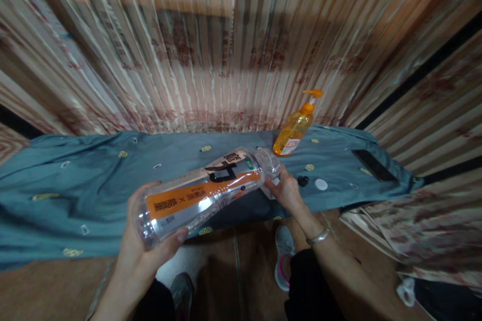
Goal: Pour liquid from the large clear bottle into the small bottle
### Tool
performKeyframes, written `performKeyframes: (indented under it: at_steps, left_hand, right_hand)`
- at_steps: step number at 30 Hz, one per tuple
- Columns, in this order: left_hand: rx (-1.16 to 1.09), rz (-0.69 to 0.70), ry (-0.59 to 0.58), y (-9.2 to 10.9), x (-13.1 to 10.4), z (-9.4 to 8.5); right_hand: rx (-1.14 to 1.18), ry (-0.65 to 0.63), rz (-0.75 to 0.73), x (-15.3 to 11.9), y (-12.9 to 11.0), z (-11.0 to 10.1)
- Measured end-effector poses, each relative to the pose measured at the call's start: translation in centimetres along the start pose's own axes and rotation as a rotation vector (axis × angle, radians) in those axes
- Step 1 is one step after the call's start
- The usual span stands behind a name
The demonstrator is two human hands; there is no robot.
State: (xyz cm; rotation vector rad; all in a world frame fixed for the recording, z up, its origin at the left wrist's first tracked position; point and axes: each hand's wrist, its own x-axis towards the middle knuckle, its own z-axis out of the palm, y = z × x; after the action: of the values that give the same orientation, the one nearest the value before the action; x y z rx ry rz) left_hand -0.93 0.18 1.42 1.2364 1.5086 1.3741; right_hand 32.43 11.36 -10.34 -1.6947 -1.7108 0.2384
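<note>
Clear labeled bottle (203, 193) between two gripping hands, left (150, 230) around its base, right (282, 188) at its neck.

Noted on the orange band of the clear plastic bottle (205, 191): an "×" sign and black characters, apparently including 能量. Seen higher on same bottle: large black lettering, not readable with certainty. Found on white label of pump bottle (294, 133): print too small to read. Observed on curtain (226, 60): dark red characters, too blurred to read.
</note>
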Motion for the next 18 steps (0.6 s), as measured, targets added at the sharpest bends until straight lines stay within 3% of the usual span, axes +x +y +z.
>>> performKeyframes:
  at_steps: [8,18]
  left_hand:
    - [-0.032,-0.013,0.075,1.0,-0.6,0.9]
    - [-0.016,0.024,0.001,-0.8,0.2,-0.4]
  right_hand:
    - [0.024,-0.01,-0.002,0.0,0.0,-0.1]
    - [0.01,-0.007,0.003,0.0,0.0,0.0]
